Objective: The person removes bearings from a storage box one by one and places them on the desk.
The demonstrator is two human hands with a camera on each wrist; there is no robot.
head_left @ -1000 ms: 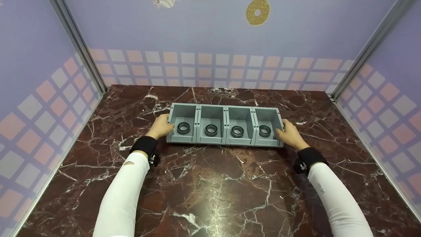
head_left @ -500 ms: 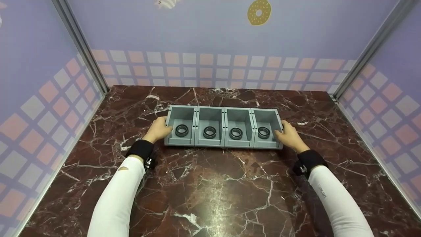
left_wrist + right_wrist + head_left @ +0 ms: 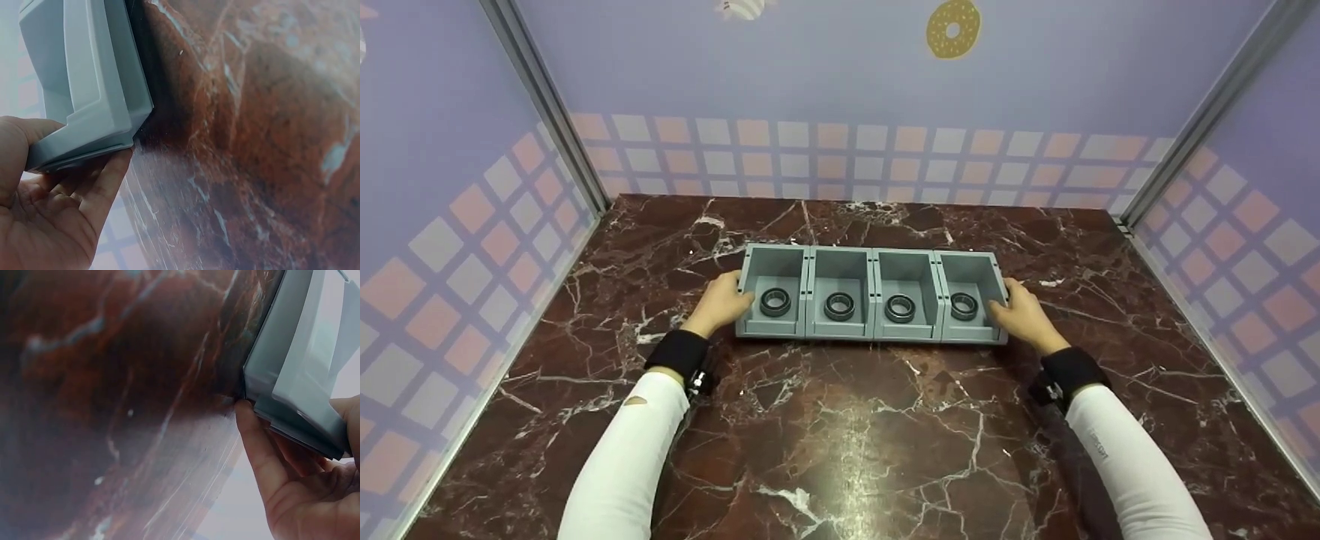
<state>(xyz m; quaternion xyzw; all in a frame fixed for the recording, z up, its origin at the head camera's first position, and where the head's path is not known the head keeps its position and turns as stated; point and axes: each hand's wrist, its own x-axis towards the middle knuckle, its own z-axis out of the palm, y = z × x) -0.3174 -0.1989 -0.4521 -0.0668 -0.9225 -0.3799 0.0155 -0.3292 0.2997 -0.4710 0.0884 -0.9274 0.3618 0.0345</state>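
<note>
And the grey plastic tray of four joined, open-topped bins (image 3: 840, 331) slides a touch toward me, a little farther off the back edge than a second ago, and my two hands travel with it! It sits in the back part of the dark red, white-veined marbled surface (image 3: 780, 465), roughly midway between the left and right edges, its long side running about parallel to the back edge. Whether its base touches the stone, I cannot tell.

My left hand (image 3: 724, 301) grips the tray's left end, thumb over the end wall, fingers against the outer face. My right hand (image 3: 1024, 311) mirrors it, grasping the right end the same way. Neither lets go!

Inside, four black-and-silver metal rings (image 3: 840, 316) lie flat, one to each bin, still in the same compartments as before. On my wrists, a black left band (image 3: 679, 354) and a black right band (image 3: 1075, 367), with white fabric sleeves (image 3: 619, 465) behind them. Beyond the back edge stands a lilac wall (image 3: 840, 67), pink and white squares along its foot, a golden doughnut picture (image 3: 941, 39) up high.
</note>
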